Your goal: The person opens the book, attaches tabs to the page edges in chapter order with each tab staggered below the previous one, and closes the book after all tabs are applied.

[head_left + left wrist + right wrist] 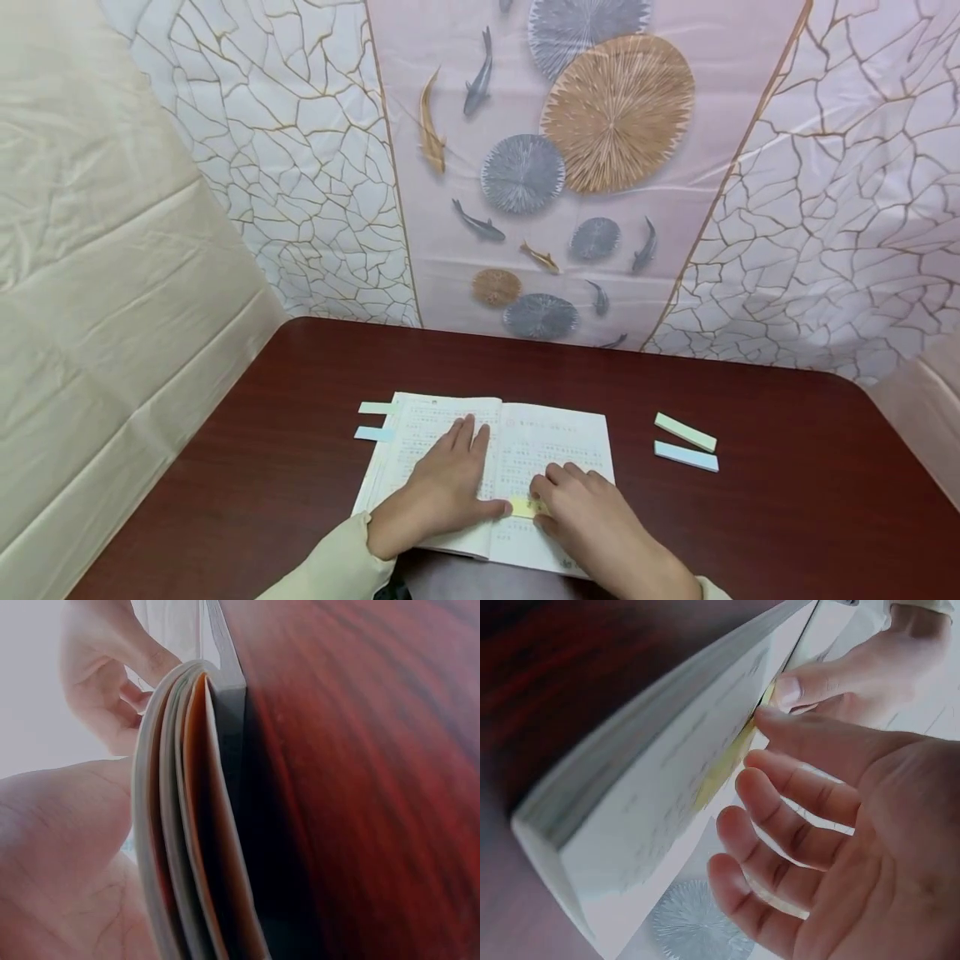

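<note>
An open book [551,454] with printed pages lies on the table. My left hand [444,483] rests on its left page with straight fingers, the thumb reaching across the fold to the end of a yellow sticky note strip [525,507]. My right hand [592,521] is over the right page with bent fingers, its thumb and index finger at the two long edges of the strip. In the right wrist view the yellow strip [724,771] runs along the page behind the right fingertips. The left wrist view shows the book's page edges [169,802] beside the left palm.
A green sticky strip [375,407] and a blue one [372,433] stick out from the book's left edge. Right of the book, a green sticky note pad [686,432] and a blue one [686,456] lie on the dark red table [787,500]. A patterned cloth [315,167] hangs behind.
</note>
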The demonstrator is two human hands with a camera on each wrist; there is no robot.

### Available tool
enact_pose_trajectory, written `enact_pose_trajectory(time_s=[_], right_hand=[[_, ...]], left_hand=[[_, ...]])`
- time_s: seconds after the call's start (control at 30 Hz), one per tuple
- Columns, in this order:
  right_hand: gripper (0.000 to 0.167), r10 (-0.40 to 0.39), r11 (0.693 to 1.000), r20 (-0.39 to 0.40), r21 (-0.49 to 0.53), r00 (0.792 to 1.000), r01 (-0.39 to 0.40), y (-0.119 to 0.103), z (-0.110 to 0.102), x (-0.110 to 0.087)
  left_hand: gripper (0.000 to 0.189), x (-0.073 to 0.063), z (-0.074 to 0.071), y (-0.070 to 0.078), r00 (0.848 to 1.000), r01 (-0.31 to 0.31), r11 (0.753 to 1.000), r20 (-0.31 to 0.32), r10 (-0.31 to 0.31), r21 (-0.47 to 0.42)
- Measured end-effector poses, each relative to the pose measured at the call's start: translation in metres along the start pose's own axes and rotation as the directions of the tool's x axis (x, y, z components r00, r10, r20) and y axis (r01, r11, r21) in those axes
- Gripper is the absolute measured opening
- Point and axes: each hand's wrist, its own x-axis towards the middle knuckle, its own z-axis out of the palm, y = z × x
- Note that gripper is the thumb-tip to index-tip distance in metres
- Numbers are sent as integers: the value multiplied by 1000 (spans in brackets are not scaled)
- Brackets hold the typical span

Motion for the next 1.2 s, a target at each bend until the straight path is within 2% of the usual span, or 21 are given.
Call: enact_pose_trajectory(time_s=[0.27, 0.43, 0.53, 0.63, 0.7, 0.77, 0.83, 0.9, 1.0, 1.2], right_hand=[[32, 65, 991, -16, -118, 998, -66, -7, 1, -3], [35, 55, 984, -50, -169, 997, -63, -11, -1, -5], [35, 77, 988, -54, -128, 996, -83, -12, -1, -4], [33, 151, 988, -1, 36, 989, -151, -12, -2, -2], [32, 215, 957, 74, 181, 974, -225, -10, -3, 0], [32, 267, 906, 154, 296, 951, -302, -9, -4, 2], [30, 294, 858, 216, 370, 931, -357, -7, -5, 4], [28, 300, 827, 243, 416, 923, -378, -6, -5, 5], [28, 307, 799, 257, 453, 916, -395, -6, -4, 6], [28, 318, 772, 266, 484, 910, -411, -8, -3, 8]], left_hand=[[106, -1, -1, 1, 1000, 16, 1000, 4, -16, 7], [106, -1, -2, 2, 1000, 21, 1000, 10, -21, 17], [106, 0, -1, 2, 1000, 20, 1000, 11, -21, 23], [106, 0, -1, 2, 1000, 16, 1000, 6, -16, 27], [106, 0, -1, 2, 1000, 14, 999, 4, -14, 32], [106, 0, 0, 2, 1000, 13, 999, 2, -13, 36], [106, 0, 0, 2, 1000, 12, 999, 0, -12, 41], [105, 0, 0, 3, 1000, 11, 999, -2, -11, 46], [105, 0, 0, 3, 1000, 9, 999, -8, -8, 54], [103, -1, -1, 1, 1000, -10, 1000, -15, 10, 24]])
